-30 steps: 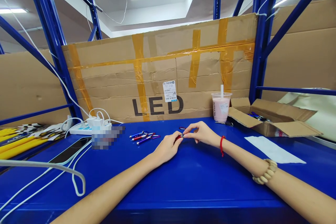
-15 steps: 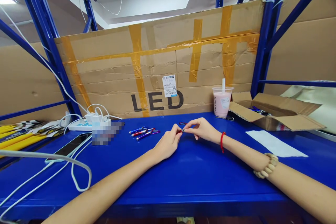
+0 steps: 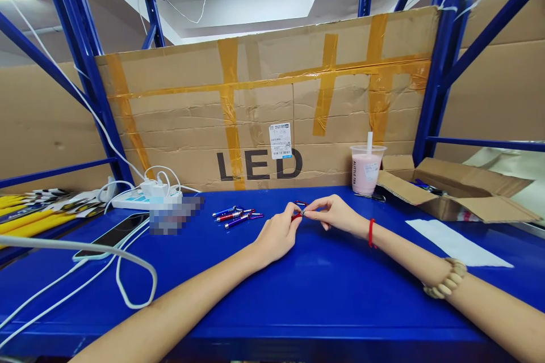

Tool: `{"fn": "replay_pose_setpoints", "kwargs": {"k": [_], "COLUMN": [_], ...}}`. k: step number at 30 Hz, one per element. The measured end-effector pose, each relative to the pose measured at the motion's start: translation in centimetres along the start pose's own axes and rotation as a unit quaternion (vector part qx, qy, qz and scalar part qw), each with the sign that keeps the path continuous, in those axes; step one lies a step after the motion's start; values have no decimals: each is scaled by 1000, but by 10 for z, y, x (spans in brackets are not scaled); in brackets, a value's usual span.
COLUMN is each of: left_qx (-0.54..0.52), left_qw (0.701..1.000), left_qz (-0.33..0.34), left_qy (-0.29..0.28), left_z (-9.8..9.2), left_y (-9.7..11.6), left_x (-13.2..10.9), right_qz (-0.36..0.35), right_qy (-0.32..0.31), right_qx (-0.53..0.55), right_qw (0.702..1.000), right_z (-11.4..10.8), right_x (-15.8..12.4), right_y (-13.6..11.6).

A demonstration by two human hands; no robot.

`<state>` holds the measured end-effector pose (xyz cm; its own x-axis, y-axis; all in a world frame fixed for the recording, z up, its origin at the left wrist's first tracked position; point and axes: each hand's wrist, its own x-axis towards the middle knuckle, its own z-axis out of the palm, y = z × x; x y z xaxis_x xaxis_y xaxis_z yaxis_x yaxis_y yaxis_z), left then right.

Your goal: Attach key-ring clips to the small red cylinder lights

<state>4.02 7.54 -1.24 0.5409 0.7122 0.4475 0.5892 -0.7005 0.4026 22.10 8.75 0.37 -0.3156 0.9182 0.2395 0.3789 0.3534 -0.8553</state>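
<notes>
In front of me my left hand (image 3: pixel 277 234) is closed on a small red metal tube (image 3: pixel 297 216), most of it hidden by the fingers. My right hand (image 3: pixel 334 213) meets it from the other side and pinches the tube's small silvery end between thumb and index finger. Just behind the fingertips lies another red piece (image 3: pixel 301 202), partly covered. Left of my left hand, several slim metallic tubes with clips lie together: a blue tube (image 3: pixel 225 211), a red tube (image 3: pixel 229 216) and a purple tube (image 3: pixel 240 220).
At the back right stand a pink drink cup (image 3: pixel 367 173) and an open carton (image 3: pixel 462 204). A white sheet (image 3: pixel 460 243) lies near my right forearm. To the left are a phone (image 3: pixel 113 235), a power strip (image 3: pixel 128 199), loose white cables (image 3: pixel 138 306) and yellow packages (image 3: pixel 29 227).
The view has turned slightly left, so everything sits a little further right. Both hands stay together at the small tube, and more of its red body shows between the fingers.
</notes>
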Motion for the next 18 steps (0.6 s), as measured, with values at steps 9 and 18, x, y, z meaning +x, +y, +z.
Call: {"fn": "replay_pose_setpoints", "kwargs": {"k": [9, 18], "left_qx": [45, 59], "left_qw": [999, 998], "left_qz": [1, 9], "left_qy": [-2, 3], "left_z": [-1, -1], "left_y": [3, 4], "left_x": [-1, 0], "right_qz": [46, 60], "right_qy": [-6, -9], "right_qx": [58, 72], "right_qw": [997, 996], "right_z": [2, 2], "right_x": [-1, -2], "right_y": [2, 0]}}
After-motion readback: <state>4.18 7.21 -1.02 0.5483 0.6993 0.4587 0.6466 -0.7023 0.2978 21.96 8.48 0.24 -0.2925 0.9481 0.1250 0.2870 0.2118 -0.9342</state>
